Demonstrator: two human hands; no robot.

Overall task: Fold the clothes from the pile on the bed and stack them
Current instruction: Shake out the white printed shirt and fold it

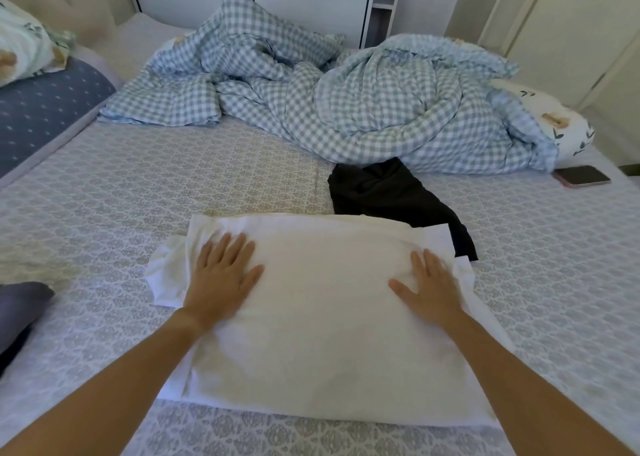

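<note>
Head view: left hand [221,275] and right hand [427,287] press flat, fingers straight, gripping nothing, on folded white garment [318,317]; black garment [391,196] just beyond.

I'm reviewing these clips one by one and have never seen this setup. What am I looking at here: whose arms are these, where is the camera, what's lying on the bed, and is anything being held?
There is no machine here. A person wears a wide-angle camera on the head, so this one picture looks forward and down along their own bare arms. The left hand and right hand both lie flat, fingers straight, pressing on a folded white garment on the patterned bed sheet. Nothing is gripped. Just behind the white garment lies a crumpled black garment, partly under it. Further back is a bunched blue checked duvet, and a phone lies at the right edge.
</note>
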